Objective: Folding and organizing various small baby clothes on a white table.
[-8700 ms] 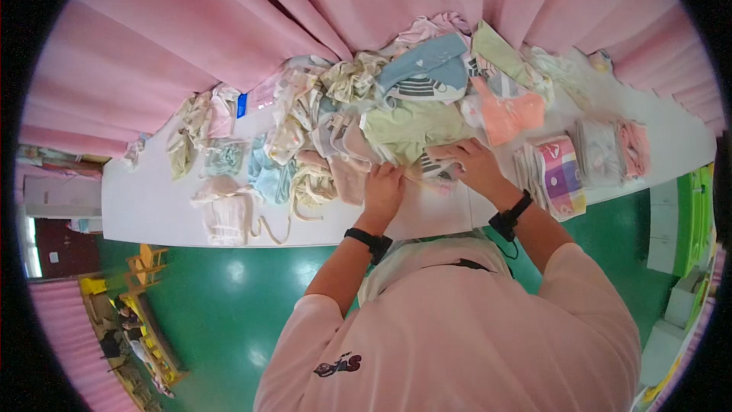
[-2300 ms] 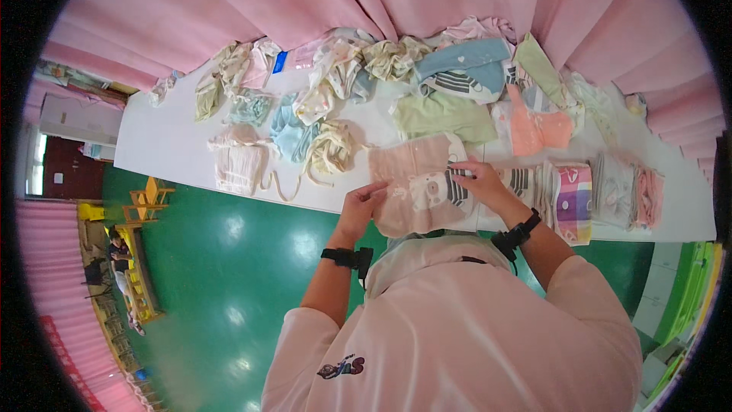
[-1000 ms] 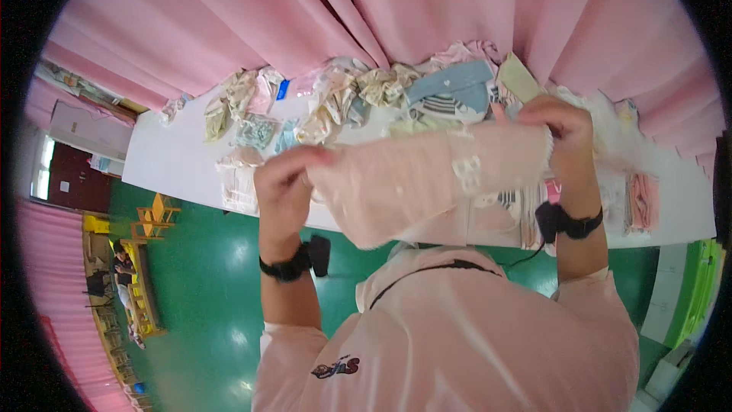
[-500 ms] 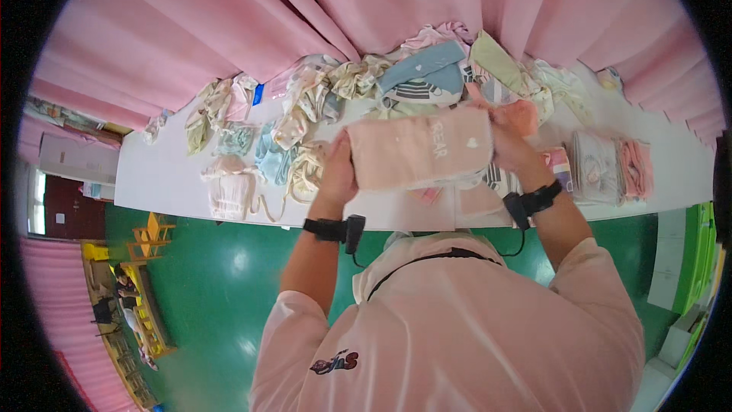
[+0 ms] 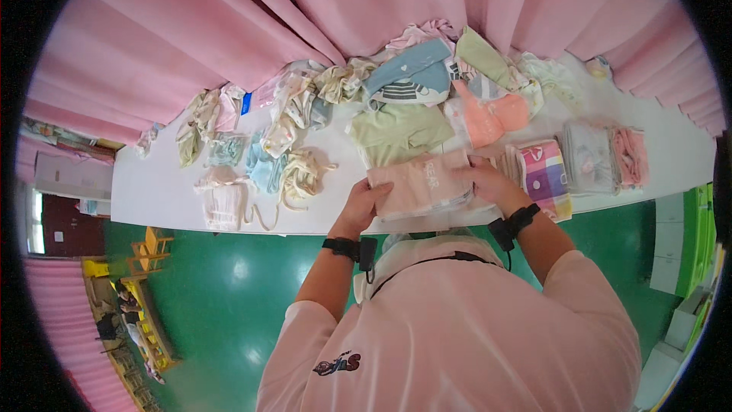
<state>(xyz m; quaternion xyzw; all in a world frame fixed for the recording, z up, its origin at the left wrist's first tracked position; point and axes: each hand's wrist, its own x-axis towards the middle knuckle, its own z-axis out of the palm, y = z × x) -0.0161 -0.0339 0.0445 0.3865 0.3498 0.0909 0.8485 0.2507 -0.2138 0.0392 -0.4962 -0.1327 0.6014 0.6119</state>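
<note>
A folded pale pink garment (image 5: 419,183) with light lettering lies low at the table's front edge, in front of me. Its left end is gripped by my left hand (image 5: 367,202), with the thumb on top. My right hand (image 5: 489,181) is closed on its upper right corner, and the fingers under the cloth are hidden. Just beyond it, a light green garment (image 5: 400,133) is spread out. An orange garment (image 5: 496,116) lies past my right hand. Beside that hand is a folded checked cloth in purple, white and yellow (image 5: 545,175).
Flat folded stacks (image 5: 591,160) and a pink folded bundle (image 5: 629,159) stand at the right. Crumpled baby clothes (image 5: 286,111) cover the left and back of the white table (image 5: 160,183). Pink curtains (image 5: 396,0) hang behind. A person (image 5: 130,309) is far off at lower left.
Both hands have brought the pink garment down and toward me. The green and orange garments and the checked cloth behind it now show more fully.
</note>
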